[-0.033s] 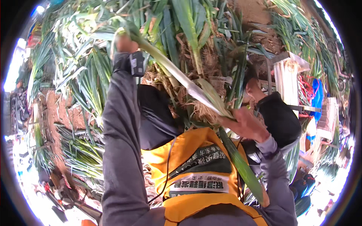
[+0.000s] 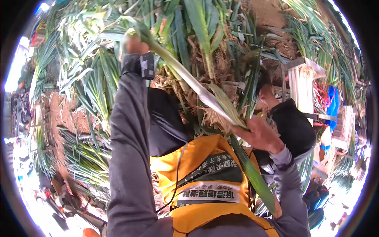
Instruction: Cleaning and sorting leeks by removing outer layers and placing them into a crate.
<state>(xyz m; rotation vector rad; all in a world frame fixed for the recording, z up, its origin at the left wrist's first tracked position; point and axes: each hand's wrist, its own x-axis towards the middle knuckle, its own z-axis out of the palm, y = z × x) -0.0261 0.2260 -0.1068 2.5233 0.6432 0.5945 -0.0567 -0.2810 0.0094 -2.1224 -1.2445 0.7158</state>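
Observation:
A long green onion (image 2: 189,82) slants across the space in front of me, its white shaft running down toward the right. Around its green upper end my left hand (image 2: 135,44) is closed, held out far to the left. My right hand (image 2: 260,133) pinches the lower end near the roots, together with a loosened pale outer leaf (image 2: 226,103) that stands away from the shaft. Pale fibrous roots (image 2: 213,118) show just left of those fingers. A broad green leaf (image 2: 252,173) lies along my yellow apron (image 2: 209,158), below my right hand.
Heaps of green onions (image 2: 98,75) lie ahead and to the left, with more piled at the far right. A bundle of white-stemmed onions (image 2: 300,85) stands right of my knee (image 2: 294,124). Blue material (image 2: 333,104) is beyond it. Brown soil (image 2: 272,15) shows between the heaps.

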